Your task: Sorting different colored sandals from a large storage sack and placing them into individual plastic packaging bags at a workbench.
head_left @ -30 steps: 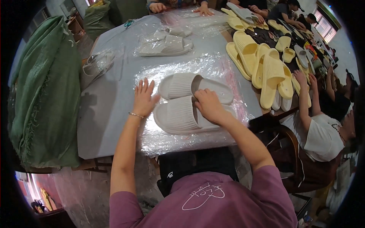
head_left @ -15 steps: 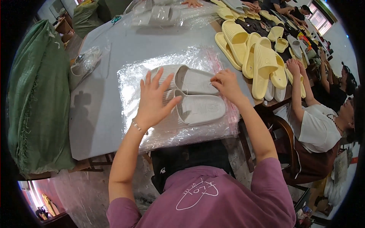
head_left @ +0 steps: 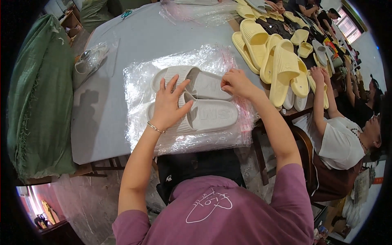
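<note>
A pair of light grey slide slippers lies side by side on a stack of clear plastic bags (head_left: 136, 83), toes to the left. My left hand (head_left: 170, 104) rests over the straps with its fingers spread, touching both the far slipper (head_left: 209, 83) and the near slipper (head_left: 214, 115). A thin loop shows between the two at the straps. Over the heel end of the far slipper, my right hand (head_left: 239, 83) is closed, fingertips pinched together. Whatever the pinch holds, if anything, is hidden.
Yellow slippers (head_left: 283, 69) are heaped at the right, beside a seated co-worker (head_left: 341, 141). A bagged slipper (head_left: 87, 63) lies at the table's left edge, near a large green sack (head_left: 38, 102). Clear plastic wrapping (head_left: 196, 13) lies at the far edge.
The bagged grey slippers at the far edge have slid away, mostly out of view, and another person's hand there is gone. My right fingers have curled in more. My left fingers have come closer together.
</note>
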### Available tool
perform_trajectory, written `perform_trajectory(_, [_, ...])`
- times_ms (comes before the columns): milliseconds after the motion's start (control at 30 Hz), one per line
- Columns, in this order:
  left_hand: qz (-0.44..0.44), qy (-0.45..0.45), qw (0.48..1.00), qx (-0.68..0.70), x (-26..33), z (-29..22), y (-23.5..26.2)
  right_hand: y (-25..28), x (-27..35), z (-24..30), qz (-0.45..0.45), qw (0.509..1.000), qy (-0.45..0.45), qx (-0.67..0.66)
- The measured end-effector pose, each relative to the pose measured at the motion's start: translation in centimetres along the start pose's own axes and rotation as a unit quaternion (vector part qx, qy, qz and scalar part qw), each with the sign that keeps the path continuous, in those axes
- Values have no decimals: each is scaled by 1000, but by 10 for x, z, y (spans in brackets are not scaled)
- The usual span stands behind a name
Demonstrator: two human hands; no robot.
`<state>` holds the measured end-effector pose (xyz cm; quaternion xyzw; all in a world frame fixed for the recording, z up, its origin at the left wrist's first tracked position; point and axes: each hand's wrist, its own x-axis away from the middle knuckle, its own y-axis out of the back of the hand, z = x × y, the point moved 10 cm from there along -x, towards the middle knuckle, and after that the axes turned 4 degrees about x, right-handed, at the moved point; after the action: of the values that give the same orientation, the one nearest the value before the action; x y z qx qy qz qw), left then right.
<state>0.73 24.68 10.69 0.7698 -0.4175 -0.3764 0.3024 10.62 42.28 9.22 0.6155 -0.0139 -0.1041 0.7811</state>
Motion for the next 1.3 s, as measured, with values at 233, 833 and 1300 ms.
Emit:
perform_trajectory(233, [-2, -9, 1000, 4, 2, 3, -1, 13, 12, 6, -96, 990, 64, -80])
perform_trajectory(833, [6, 12, 1000, 9, 2, 3, -3, 53, 154, -61, -258, 930, -188, -182])
perform_trajectory(1300, [30, 77, 993, -79, 78, 54, 52, 79, 89, 56, -319, 942, -102, -14])
